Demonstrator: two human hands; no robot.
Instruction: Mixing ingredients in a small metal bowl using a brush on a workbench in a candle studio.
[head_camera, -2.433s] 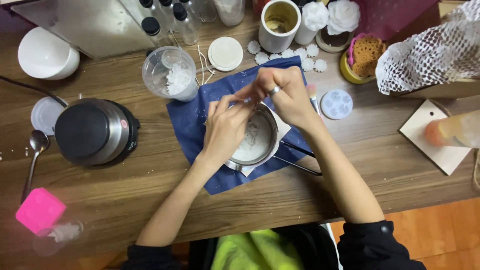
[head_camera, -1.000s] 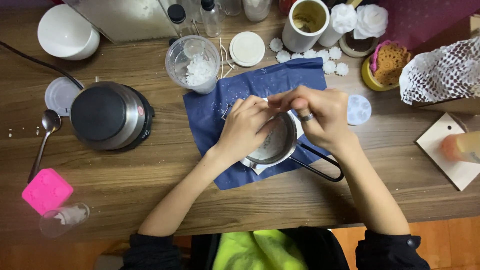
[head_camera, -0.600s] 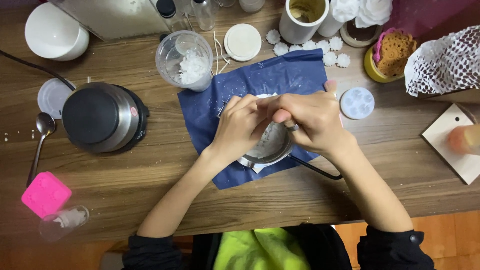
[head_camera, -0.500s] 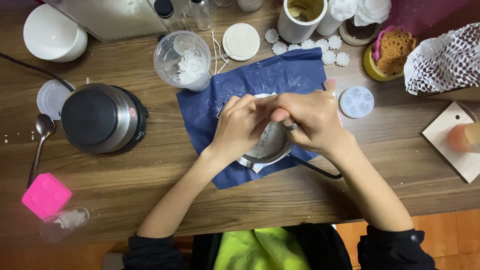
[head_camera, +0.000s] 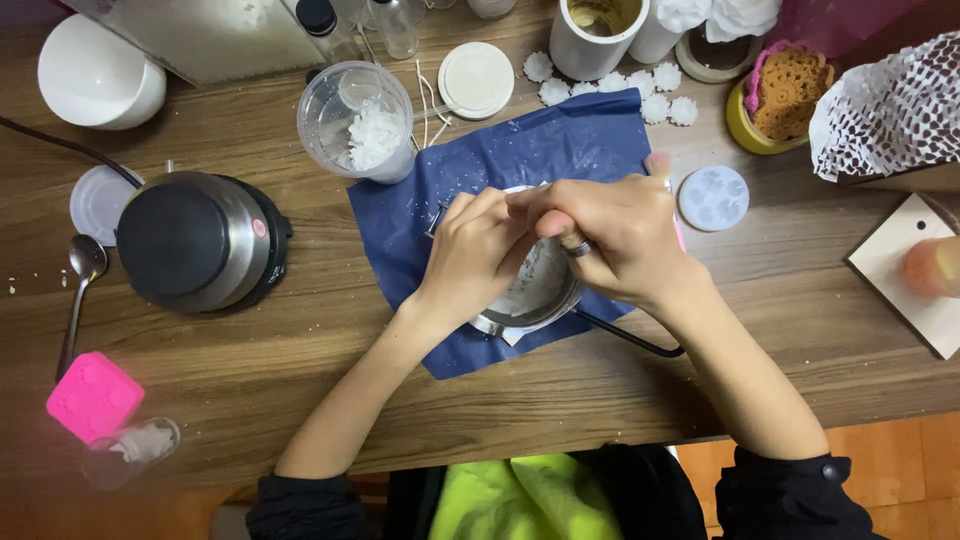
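On the blue cloth (head_camera: 520, 160) at the middle of the table (head_camera: 300, 370) stands a small metal pot (head_camera: 535, 300), upright, its mouth facing up and white stuff inside. Its thin dark handle (head_camera: 630, 338) runs from the rim towards the person's right and slightly nearer to them, so the pot's long axis lies almost across the table. Both hands meet directly above the pot's mouth and hide its far rim. The left hand (head_camera: 470, 255) has its fingers curled and pinched together; the right hand (head_camera: 610, 235), with a ring on one finger, is bent the same way, and the fingertips of the two touch. Whatever they pinch is too small to tell. The cloth is dusted with white flakes. To the left sit a round hotplate (head_camera: 195, 240), a spoon (head_camera: 80, 290) and a pink mould (head_camera: 93, 395); beyond the cloth, a clear cup (head_camera: 355, 120) of white flakes. The table is brown wood grain; orange floor (head_camera: 890, 470) shows at the near right.
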